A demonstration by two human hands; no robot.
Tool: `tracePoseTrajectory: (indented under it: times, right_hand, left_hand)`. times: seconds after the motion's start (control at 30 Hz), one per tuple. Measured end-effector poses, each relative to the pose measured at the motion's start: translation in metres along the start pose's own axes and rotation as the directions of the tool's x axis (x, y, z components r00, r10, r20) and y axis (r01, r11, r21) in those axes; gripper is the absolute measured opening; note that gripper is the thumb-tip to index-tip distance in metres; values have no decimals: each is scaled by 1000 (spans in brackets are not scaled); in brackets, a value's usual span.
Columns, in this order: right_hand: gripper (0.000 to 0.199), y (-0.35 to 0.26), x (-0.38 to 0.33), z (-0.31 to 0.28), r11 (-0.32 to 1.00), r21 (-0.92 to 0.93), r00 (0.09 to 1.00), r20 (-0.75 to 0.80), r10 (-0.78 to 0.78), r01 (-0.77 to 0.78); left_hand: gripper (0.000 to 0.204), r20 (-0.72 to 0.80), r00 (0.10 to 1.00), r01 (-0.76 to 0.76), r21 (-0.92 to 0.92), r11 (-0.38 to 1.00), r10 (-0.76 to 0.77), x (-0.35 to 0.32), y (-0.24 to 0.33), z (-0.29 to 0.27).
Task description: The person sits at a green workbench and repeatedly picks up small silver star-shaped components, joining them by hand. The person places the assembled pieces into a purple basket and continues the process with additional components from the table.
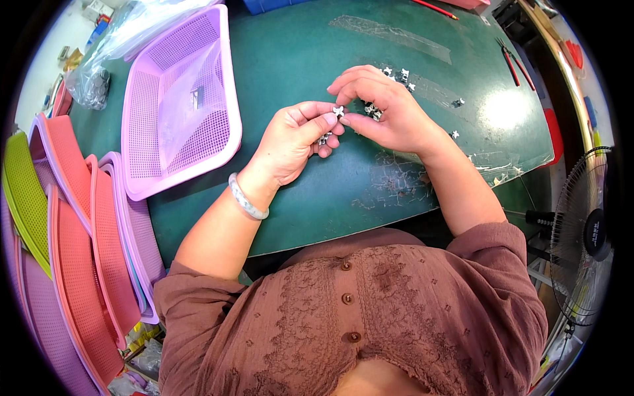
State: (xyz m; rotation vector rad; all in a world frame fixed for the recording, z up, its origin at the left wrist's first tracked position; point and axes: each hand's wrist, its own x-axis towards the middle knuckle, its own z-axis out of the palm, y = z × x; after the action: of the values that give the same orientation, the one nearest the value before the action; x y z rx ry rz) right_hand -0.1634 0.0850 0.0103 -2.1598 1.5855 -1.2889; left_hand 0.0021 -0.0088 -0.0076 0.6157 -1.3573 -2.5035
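while the left hand (300,135) pinches a small white-and-black piece (338,111) between thumb and fingers above a green tabletop (290,224), with more pieces (323,139) tucked under its curled fingers, the right hand (376,102) arches close by, thumb and fingers bent toward the piece; whether it also grips cannot be told. loose pieces (405,76) lie beyond the right hand, red-handled pliers (515,65) farther right, and a purple basket (236,122) stands left.

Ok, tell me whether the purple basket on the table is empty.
Not empty: a clear plastic bag lies inside the purple basket, over its mesh.
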Motion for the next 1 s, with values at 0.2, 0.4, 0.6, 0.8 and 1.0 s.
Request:
tracePoseTrajectory:
  times: [0.2, 0.4, 0.6, 0.8, 1.0]
  right_hand:
    - [16, 0, 0, 0, 1000, 1, 1000, -4, -2, 2]
    - [17, 1, 0, 1, 1000, 5, 1000, -15, -17, 17]
    - [18, -1, 0, 1, 1000, 5, 1000, -6, -8, 8]
    - [18, -1, 0, 0, 1000, 3, 1000, 0, -8, 8]
    - [18, 1, 0, 1, 999, 9, 999, -4, -40, 40]
  left_hand:
    - [15, -18, 1000, 4, 6, 1000, -4, 0, 0, 1]
    - [15, -26, 999, 20, 21, 1000, -19, 1, 1, 0]
    - [15, -76, 997, -30, 76, 997, 36, 1, -1, 2]
    - [15, -74, 997, -31, 43, 999, 35, 0, 1, 3]
    - [15, -81, 996, -24, 34, 999, 27, 0, 1, 3]
